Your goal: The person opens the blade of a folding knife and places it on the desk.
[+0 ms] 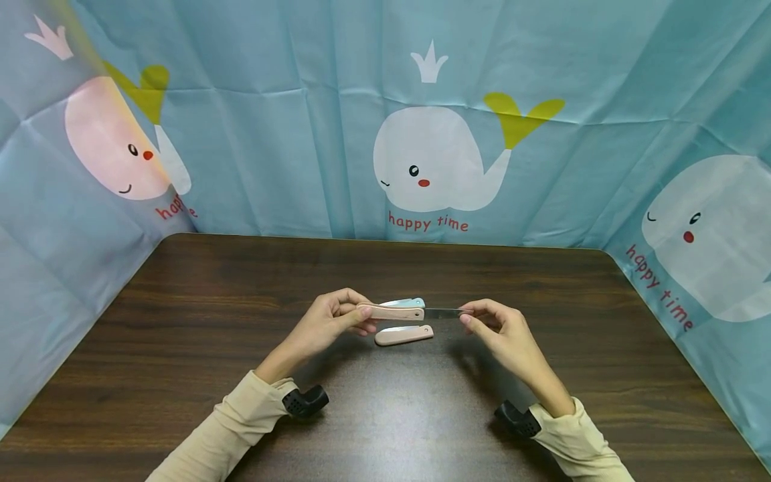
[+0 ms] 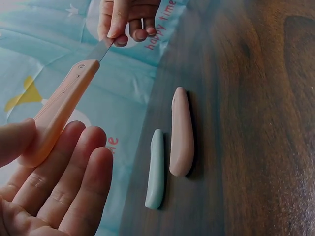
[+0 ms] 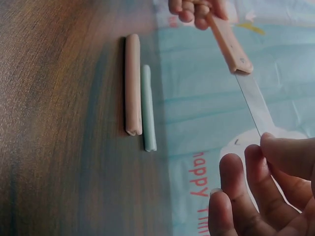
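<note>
A folding knife with a pink handle (image 2: 64, 105) is held up above the table, its metal blade (image 3: 253, 101) swung out straight from the handle. My left hand (image 1: 333, 317) pinches the rear of the handle between thumb and fingers. At the other end, my right hand (image 1: 502, 331) pinches the blade near its tip. Below lie two more folding knives, both folded: a pink one (image 1: 403, 335) nearer me and a light blue one (image 1: 412, 302) just beyond, partly hidden by the held knife in the head view.
The dark wood table (image 1: 199, 321) carries the knives. A light blue curtain (image 1: 253, 147) with printed whales hangs behind its far edge and along the sides. Each wrist wears a black camera, the left camera (image 1: 305, 402) and right camera (image 1: 517, 420).
</note>
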Demonstrator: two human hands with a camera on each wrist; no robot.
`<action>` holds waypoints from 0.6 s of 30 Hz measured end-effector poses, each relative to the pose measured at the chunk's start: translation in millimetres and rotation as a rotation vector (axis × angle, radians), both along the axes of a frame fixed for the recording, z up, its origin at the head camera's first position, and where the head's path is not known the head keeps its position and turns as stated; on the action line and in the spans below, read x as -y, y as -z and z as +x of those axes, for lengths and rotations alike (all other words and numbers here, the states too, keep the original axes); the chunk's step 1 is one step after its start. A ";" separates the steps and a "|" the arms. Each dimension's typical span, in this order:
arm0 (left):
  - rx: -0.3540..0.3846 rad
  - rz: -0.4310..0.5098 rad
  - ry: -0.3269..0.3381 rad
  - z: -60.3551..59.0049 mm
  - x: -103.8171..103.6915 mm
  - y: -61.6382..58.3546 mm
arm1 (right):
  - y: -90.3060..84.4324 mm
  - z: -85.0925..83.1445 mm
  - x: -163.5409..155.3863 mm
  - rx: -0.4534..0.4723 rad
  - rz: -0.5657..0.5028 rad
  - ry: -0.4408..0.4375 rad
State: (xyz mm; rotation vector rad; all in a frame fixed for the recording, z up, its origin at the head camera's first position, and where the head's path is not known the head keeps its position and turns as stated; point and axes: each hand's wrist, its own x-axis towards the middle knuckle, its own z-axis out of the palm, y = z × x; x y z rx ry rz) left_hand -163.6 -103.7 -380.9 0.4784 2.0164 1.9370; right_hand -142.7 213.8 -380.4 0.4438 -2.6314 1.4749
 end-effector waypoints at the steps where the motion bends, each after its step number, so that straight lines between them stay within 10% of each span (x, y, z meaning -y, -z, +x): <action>1: 0.001 -0.008 0.003 -0.3 0.3 0.4 | 0.2 -0.3 -0.1 -0.002 -0.004 0.004; 18: -0.108 -0.132 -0.016 -3.0 2.0 5.7 | 3.1 -2.7 -1.2 -0.035 -0.057 0.024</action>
